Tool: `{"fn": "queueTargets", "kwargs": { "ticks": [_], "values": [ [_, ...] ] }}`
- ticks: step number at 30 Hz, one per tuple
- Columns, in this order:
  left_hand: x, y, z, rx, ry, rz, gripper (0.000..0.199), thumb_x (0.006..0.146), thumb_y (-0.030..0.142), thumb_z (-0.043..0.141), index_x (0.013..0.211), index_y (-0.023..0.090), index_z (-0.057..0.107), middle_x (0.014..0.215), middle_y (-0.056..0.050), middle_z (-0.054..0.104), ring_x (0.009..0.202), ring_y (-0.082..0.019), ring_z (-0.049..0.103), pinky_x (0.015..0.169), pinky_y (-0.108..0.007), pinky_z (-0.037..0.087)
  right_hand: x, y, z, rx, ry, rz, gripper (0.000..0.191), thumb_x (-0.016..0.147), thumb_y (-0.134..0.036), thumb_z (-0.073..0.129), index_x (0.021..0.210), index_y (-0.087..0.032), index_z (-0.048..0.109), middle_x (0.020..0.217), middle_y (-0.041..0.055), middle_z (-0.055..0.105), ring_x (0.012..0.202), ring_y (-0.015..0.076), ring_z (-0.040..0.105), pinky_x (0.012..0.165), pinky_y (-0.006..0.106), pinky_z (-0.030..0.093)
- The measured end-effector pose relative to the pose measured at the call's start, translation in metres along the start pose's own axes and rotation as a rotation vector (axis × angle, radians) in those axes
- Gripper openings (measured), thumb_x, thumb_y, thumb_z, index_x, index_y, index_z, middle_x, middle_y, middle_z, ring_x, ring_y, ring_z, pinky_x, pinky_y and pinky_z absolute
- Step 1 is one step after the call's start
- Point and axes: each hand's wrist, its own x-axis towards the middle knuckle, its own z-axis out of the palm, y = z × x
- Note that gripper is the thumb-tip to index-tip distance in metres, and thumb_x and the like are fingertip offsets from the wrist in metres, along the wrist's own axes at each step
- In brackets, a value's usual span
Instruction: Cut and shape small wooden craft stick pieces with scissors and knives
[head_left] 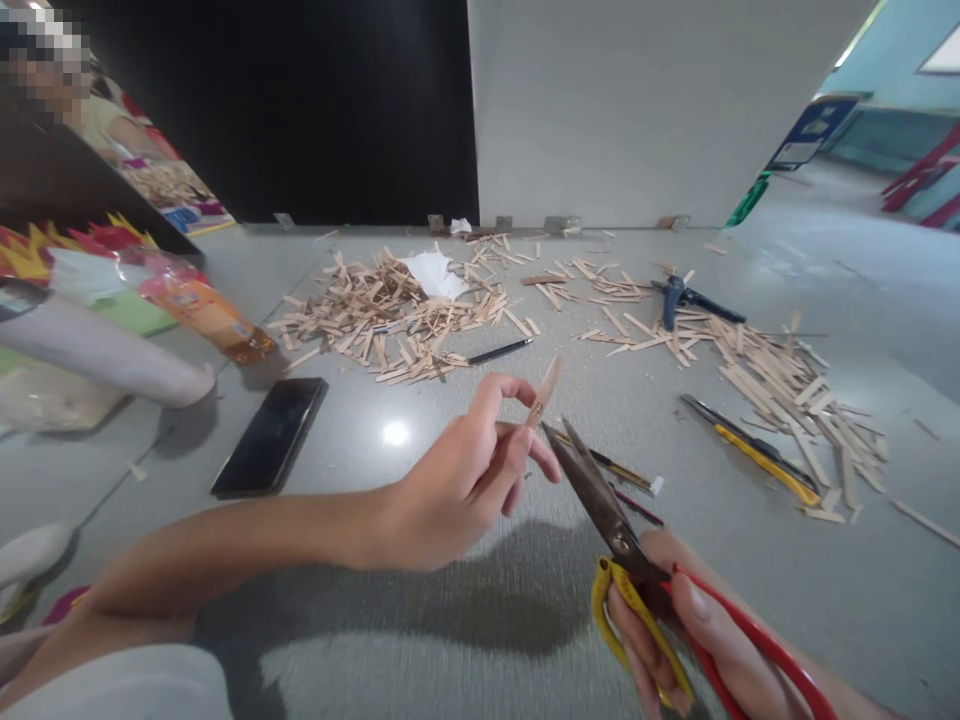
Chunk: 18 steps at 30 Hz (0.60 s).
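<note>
Between the thumb and fingers of my left hand [472,470], a short wooden stick [544,392] is pinched and points up. My right hand [705,620] is wrapped round the handles of the scissors [611,520], one handle yellow and the other red. The scissor blades are slightly apart, and their tips are close to the left fingertips, just right of the stick. Beneath the blades, a thin brush-like tool [626,470] lies on the grey table [420,640].
Wooden stick pieces [382,310] are heaped at the back, with more [802,400] at the right. Around them are a black pen [500,351], yellow cutter [765,460], blue-handled tool [675,300], phone [271,437] and orange bottle [206,315]. An upright black-and-white panel [615,110] stands behind.
</note>
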Motion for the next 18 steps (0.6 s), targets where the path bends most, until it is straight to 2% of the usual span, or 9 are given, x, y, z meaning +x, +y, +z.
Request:
{"fn": "queueTargets", "kwargs": {
  "ticks": [5,11,14,16,18],
  "values": [
    [-0.0038,-0.0034,0.0028,0.033,0.014,0.036,0.008,0.117,0.031,0.036,0.122,0.027,0.031,0.085,0.001,0.07,0.057,-0.012,0.06,0.053,-0.024,0.046,-0.0033,-0.0006,-0.0014,-0.038,0.001,0.04,0.078,0.087,-0.1,0.041,0.073,-0.024,0.048,0.062,-0.0032,0.048,0.048,0.0099,0.042,0.049,0.025,0.037],
    [-0.0075,-0.0074,0.0055,0.112,0.06,0.126,0.018,0.118,0.029,0.039,0.133,0.024,0.032,0.099,-0.007,0.079,0.061,-0.013,0.062,0.06,-0.027,0.052,-0.0056,0.0015,-0.0015,-0.029,0.045,0.068,0.079,0.088,-0.1,0.044,0.074,-0.023,0.051,0.062,-0.0049,0.046,0.048,0.0096,0.04,0.051,0.025,0.038],
    [-0.007,-0.0064,0.0047,0.171,0.079,0.176,0.025,0.116,0.024,0.043,0.14,0.021,0.038,0.108,-0.01,0.08,0.065,-0.012,0.065,0.065,-0.027,0.054,-0.0062,0.0027,0.0022,-0.029,0.04,0.053,0.076,0.091,-0.097,0.044,0.072,-0.024,0.05,0.059,-0.0054,0.044,0.046,0.0086,0.038,0.049,0.024,0.038],
    [-0.0049,-0.0047,0.0028,0.182,0.096,0.175,0.025,0.114,0.021,0.043,0.138,0.017,0.049,0.098,-0.006,0.078,0.063,-0.011,0.063,0.063,-0.025,0.052,-0.0046,0.0006,0.0017,-0.038,0.036,0.039,0.077,0.089,-0.099,0.043,0.073,-0.024,0.05,0.059,-0.0049,0.046,0.044,0.0088,0.04,0.046,0.023,0.039],
    [-0.0011,-0.0029,0.0002,0.153,0.141,0.124,0.025,0.112,0.021,0.043,0.129,0.015,0.06,0.082,0.0,0.068,0.056,-0.01,0.055,0.055,-0.023,0.044,0.0,-0.0067,-0.0057,-0.118,0.117,0.011,0.079,0.084,-0.103,0.04,0.07,-0.025,0.05,0.056,-0.0029,0.048,0.042,0.0109,0.043,0.041,0.024,0.038]
  ]
}}
